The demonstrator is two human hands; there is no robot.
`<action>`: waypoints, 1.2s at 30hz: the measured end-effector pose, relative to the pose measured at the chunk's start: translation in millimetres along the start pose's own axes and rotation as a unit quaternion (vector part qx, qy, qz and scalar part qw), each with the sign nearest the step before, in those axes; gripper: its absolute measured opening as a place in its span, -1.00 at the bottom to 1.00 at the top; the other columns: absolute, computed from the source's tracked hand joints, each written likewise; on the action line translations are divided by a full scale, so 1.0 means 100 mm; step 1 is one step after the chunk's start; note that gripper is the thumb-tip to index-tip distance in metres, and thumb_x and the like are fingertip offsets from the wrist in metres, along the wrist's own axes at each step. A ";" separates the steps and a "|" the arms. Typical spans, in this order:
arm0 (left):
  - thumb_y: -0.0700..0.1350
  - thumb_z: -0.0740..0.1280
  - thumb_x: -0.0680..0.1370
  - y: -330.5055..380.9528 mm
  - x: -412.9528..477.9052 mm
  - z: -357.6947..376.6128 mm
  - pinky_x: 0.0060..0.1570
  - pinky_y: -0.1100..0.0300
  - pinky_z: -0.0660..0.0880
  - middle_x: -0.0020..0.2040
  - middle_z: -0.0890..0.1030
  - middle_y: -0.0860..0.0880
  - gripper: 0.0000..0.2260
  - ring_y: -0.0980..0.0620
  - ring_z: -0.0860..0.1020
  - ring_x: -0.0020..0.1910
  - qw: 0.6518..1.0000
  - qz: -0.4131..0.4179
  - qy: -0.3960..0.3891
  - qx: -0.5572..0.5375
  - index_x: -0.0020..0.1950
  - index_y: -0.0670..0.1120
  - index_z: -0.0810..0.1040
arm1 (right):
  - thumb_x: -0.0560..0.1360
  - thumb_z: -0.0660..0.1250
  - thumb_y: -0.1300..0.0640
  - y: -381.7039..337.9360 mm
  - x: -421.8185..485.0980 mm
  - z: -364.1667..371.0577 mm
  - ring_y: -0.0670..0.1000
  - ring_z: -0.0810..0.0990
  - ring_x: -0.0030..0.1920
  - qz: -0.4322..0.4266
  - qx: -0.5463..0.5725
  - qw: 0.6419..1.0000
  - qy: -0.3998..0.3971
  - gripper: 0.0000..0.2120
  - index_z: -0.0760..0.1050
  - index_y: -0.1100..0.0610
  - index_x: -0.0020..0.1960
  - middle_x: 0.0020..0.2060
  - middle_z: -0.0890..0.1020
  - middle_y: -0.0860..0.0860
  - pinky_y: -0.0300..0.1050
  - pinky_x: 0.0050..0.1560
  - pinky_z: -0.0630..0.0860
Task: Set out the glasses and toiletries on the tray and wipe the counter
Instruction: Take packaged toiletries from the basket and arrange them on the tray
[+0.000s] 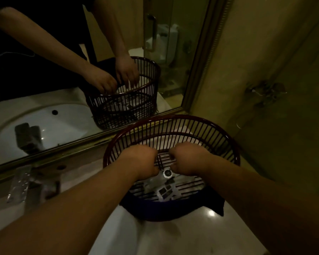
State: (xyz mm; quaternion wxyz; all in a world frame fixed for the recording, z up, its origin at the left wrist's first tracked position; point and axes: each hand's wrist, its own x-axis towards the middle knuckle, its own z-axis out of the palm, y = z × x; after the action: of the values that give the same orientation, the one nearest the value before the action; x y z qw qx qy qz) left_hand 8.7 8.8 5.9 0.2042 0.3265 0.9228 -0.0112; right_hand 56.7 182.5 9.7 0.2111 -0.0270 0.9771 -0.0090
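Crowding inside basket rim, seemingly clenched: hands

Dim bathroom. Dark-red slatted basket sits lower centre on the white counter. Left hand and right hand are both inside it, side by side, fingers curled downward; can't tell what they hold. Small packets and a round shiny item lie on the basket floor. Dark cloth shows at the basket's near edge. Faucet at lower left. Mirror across the upper left reflects arms, basket and sink.
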 end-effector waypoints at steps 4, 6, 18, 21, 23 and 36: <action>0.17 0.39 0.50 0.06 0.26 0.07 -0.19 0.09 0.48 -0.18 0.45 0.05 -0.73 0.03 0.48 -0.17 0.998 -0.029 -0.057 0.010 0.08 0.06 0.52 | 0.47 0.46 -0.06 0.01 0.36 0.13 -0.04 0.49 -0.22 -0.015 -0.017 0.995 -0.095 -0.79 0.52 -0.01 0.03 -0.22 0.52 -0.07 -0.15 -0.37 0.30; 0.16 0.39 0.51 0.08 0.33 0.13 -0.20 0.09 0.47 -0.19 0.48 0.05 -0.75 0.03 0.50 -0.18 0.997 -0.038 -0.068 0.013 0.05 0.04 0.52 | 0.48 0.47 -0.04 -0.01 0.55 0.20 -0.04 0.51 -0.22 -0.023 -0.038 0.991 -0.130 -0.80 0.51 -0.01 0.01 -0.24 0.50 -0.07 -0.15 -0.32 0.33; 0.09 0.40 0.55 0.01 0.54 0.37 -0.12 0.06 0.48 -0.19 0.45 0.02 -0.71 -0.01 0.49 -0.12 0.989 -0.082 -0.123 0.000 0.21 0.00 0.59 | 0.57 0.44 -0.01 -0.19 1.15 0.75 0.18 0.49 0.36 -0.053 -0.090 0.961 -0.256 -0.46 0.43 0.07 0.50 0.42 0.50 0.14 0.06 0.35 0.41; 0.01 0.39 0.57 -0.01 0.56 0.38 -0.11 0.07 0.47 -0.11 0.48 -0.01 -0.73 -0.01 0.49 -0.10 0.988 -0.092 -0.125 -0.003 0.24 -0.03 0.59 | 0.56 0.46 0.03 -0.28 1.19 0.84 0.20 0.51 0.38 -0.039 -0.052 0.970 -0.233 -0.50 0.47 0.09 0.45 0.42 0.52 0.16 0.07 0.33 0.47; 0.01 0.38 0.57 -0.04 0.55 0.39 -0.10 0.07 0.48 -0.06 0.50 -0.03 -0.73 -0.02 0.50 -0.09 0.988 -0.097 -0.121 -0.012 0.23 -0.05 0.59 | 0.59 0.43 0.04 -0.32 1.20 0.87 0.19 0.43 0.44 -0.036 -0.069 0.955 -0.285 -0.44 0.37 0.09 0.53 0.48 0.42 0.16 0.05 0.41 0.40; 0.11 0.37 0.55 -0.06 0.53 0.38 -0.17 0.06 0.47 -0.16 0.49 0.00 -0.71 -0.01 0.51 -0.15 0.982 -0.150 -0.114 -0.020 0.17 -0.03 0.61 | 0.62 0.32 0.03 -0.12 1.11 0.56 0.05 0.57 -0.06 -0.029 0.031 0.983 -0.177 -0.77 0.63 0.13 0.17 -0.09 0.60 0.04 -0.07 -0.07 0.48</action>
State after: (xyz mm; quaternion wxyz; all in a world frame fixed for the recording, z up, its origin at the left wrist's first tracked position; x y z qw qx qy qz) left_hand -18.3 30.1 -49.7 0.3104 0.1768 0.9321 -0.0599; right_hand -20.7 163.7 -87.3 0.3810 -0.0503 0.9223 -0.0406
